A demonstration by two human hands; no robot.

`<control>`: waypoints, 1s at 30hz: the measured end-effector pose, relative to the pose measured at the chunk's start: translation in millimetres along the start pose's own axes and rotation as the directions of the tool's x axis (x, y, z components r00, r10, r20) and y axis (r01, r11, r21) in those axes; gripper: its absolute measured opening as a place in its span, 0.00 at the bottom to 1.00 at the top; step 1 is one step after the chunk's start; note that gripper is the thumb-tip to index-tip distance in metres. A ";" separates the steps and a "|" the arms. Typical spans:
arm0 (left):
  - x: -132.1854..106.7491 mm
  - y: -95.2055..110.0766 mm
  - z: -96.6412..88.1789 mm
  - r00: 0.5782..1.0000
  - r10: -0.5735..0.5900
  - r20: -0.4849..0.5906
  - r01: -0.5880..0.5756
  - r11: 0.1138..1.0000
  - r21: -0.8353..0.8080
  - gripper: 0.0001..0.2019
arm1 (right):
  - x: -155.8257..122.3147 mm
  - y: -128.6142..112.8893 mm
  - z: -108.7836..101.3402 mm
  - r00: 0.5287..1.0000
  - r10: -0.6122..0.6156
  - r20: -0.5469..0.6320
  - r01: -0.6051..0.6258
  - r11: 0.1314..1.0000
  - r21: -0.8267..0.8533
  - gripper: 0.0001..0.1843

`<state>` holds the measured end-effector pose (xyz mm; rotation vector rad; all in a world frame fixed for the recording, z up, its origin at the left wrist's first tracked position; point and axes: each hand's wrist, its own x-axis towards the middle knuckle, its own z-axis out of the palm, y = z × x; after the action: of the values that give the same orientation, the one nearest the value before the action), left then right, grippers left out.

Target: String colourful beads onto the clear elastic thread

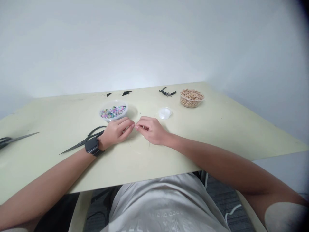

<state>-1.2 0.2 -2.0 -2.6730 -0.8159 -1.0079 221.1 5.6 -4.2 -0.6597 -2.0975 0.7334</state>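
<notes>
I see the left hand [117,131] and right hand [150,129] meeting fingertip to fingertip, pinched narrow on something too small to identify. A thin thread [138,149] loops toward 6 o'clock on the tabletop [217,129]; the bead bowl [113,110] lies at 11 o'clock, nearer the left hand.

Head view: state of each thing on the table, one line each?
left hand: fingers pinched, tips meeting the right hand's.
right hand: fingers pinched; what they hold is too small to tell.
thin cord: loose loop on the table under the hands.
bead tub: open, part full of coloured beads.
tan bead bowl: open, full.
black scissors: blades shut, lying flat.
pliers: lying flat, handles apart.
small white spool: lying flat, untouched.
</notes>
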 end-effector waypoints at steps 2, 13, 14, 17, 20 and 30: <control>-0.6 -0.1 -0.1 1.000 -0.001 0.006 0.001 1.000 -0.006 0.02 | -0.1 1.2 0.0 1.000 -0.001 0.002 0.001 1.000 0.006 0.14; -1.3 -0.8 2.4 1.000 0.016 -0.013 -0.015 0.997 0.081 0.06 | -0.1 1.5 0.6 1.000 -0.003 0.007 0.003 1.000 0.000 0.16; -1.4 -0.9 2.5 1.000 0.016 -0.012 -0.015 0.997 0.081 0.06 | 0.0 1.3 0.4 1.000 -0.002 0.009 0.002 1.000 0.001 0.16; -0.8 -0.8 3.3 1.000 0.015 -0.006 -0.014 0.997 0.080 0.06 | 0.2 1.2 0.0 1.000 -0.003 0.006 0.003 1.000 0.001 0.16; 0.9 -0.1 4.0 1.000 0.014 -0.007 -0.013 0.997 0.082 0.06 | 0.7 1.2 0.1 1.000 -0.018 -0.002 0.018 1.000 0.003 0.17; 0.9 0.5 3.7 1.000 -0.031 0.002 0.031 0.998 0.062 0.07 | -0.9 1.1 0.6 1.000 -0.008 0.011 0.008 1.000 -0.006 0.16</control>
<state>1.6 1.4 -4.2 -2.6182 -0.8770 -0.9695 221.3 5.6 -5.7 -0.6515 -2.1117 0.7281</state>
